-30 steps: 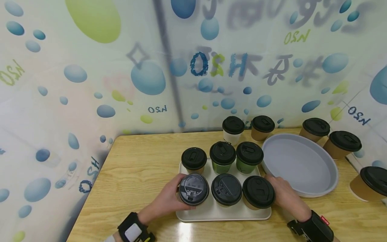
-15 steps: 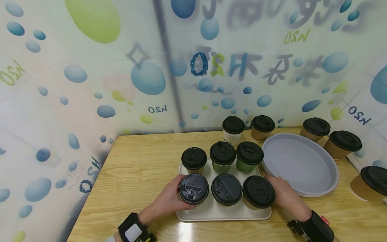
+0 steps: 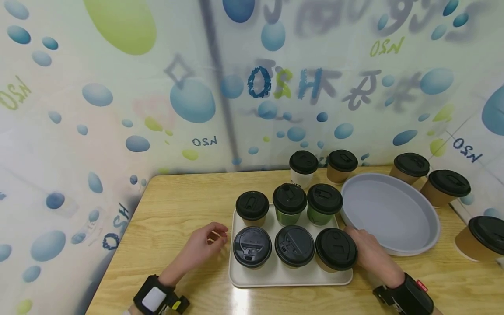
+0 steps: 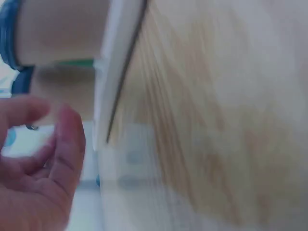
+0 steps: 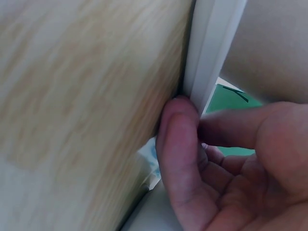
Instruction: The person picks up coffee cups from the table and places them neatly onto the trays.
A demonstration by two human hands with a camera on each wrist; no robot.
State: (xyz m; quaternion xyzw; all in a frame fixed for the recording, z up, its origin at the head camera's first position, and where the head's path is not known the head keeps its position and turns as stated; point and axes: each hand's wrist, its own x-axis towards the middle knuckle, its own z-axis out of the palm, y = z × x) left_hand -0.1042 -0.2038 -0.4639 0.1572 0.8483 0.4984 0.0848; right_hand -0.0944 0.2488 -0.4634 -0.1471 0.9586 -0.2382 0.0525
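Observation:
A white rectangular tray bears two rows of lidded paper coffee cups. Its front row has glossy-lidded cups at left and middle and a matte-lidded cup at right. Behind them stand a brown cup and two green cups. My left hand is off the tray's left side, fingers loosely bent around nothing. On the right, my right hand pinches the tray's rim. The right wrist view shows one finger low against the tray edge and another digit over it.
A round grey tray lies right of the white one. Around it stand more lidded cups, among them a white cup and a brown cup at the back and another brown cup at far right. A printed curtain backs the table.
My left hand has let go of the white tray's left side by the front left cup and moved left. The right hand, tray and cups have stayed in place.

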